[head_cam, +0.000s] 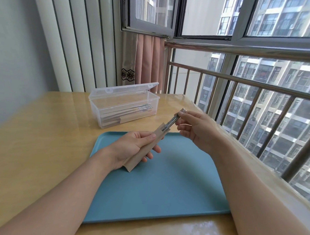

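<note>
Paper sleeve gripped in left hand, metal chopsticks pinched by right hand

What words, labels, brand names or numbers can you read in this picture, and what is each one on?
No text here can be read.
paper sleeve, held by the left hand: plain brown, no print on the side shown.
metal chopsticks, pinched by the right hand: no markings visible.
clear box: the patterned chopstick ends inside are too small to read.
blue tray: blank.
</note>
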A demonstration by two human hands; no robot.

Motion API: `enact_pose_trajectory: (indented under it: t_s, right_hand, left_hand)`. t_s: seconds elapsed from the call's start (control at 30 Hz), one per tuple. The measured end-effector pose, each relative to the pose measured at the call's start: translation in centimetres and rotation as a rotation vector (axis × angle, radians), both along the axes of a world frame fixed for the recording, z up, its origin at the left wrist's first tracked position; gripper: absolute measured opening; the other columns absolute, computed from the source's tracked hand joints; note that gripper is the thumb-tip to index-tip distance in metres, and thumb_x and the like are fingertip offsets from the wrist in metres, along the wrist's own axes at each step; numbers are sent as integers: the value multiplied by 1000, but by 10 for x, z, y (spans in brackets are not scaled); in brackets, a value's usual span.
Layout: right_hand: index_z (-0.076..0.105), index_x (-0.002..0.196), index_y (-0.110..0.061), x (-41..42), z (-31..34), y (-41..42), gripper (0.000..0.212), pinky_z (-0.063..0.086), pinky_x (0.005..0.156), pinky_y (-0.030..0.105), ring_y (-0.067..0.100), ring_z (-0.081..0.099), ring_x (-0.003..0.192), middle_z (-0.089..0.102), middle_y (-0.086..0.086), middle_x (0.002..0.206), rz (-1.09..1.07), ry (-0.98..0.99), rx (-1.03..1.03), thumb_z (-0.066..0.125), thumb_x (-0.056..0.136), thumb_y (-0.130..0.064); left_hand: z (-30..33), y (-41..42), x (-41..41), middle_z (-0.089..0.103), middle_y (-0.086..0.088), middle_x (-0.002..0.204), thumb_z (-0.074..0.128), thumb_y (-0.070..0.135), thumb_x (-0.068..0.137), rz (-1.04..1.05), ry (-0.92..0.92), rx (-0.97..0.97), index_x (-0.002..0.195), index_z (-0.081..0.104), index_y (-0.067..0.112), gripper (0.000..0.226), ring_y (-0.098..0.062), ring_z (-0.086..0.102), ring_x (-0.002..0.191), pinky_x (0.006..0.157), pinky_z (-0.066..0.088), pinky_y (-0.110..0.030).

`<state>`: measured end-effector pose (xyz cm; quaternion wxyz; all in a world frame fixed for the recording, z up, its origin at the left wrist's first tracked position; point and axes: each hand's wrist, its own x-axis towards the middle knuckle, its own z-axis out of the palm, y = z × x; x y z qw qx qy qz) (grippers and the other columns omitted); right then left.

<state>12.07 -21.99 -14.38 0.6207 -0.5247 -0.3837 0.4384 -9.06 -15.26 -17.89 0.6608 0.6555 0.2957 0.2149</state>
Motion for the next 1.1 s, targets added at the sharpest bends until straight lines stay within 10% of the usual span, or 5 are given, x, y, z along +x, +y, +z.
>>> enact_pose_trajectory:
  t_s: [0.2,0.6,0.87,1.1]
  right_hand:
    - [67,91,0,-4,3,0,13,54,51,16,10,58,51,60,9,70,-107,64,50,63,97,-11]
    - [66,96,5,-3,66,95,11,61,63,22,20,74,66,69,17,87,-265,260,19,68,93,-6]
    - [61,112,9,-8,41,180,21,61,59,22,23,77,75,60,23,122,-48,206,-181,65,94,-2]
    - [46,144,-15,-5,13,200,64,54,79,37,24,60,103,55,2,126,-401,-687,-166,71,85,-17]
  left_hand:
    - [6,0,-5,76,-10,99,55,30,101,29,1,25,113,71,14,25,-18,71,78,67,60,-30]
    - [45,98,-69,60,3,82,66,24,84,1035,101,679,88,69,22,5,-17,57,77,75,50,-30]
    - [-16,139,-65,29,0,141,93,36,60,980,-13,695,141,26,13,108,-13,28,136,108,26,-22]
    - [-34,171,-70,21,-1,162,94,48,45,620,-49,475,151,-12,44,149,-10,26,147,120,30,-41]
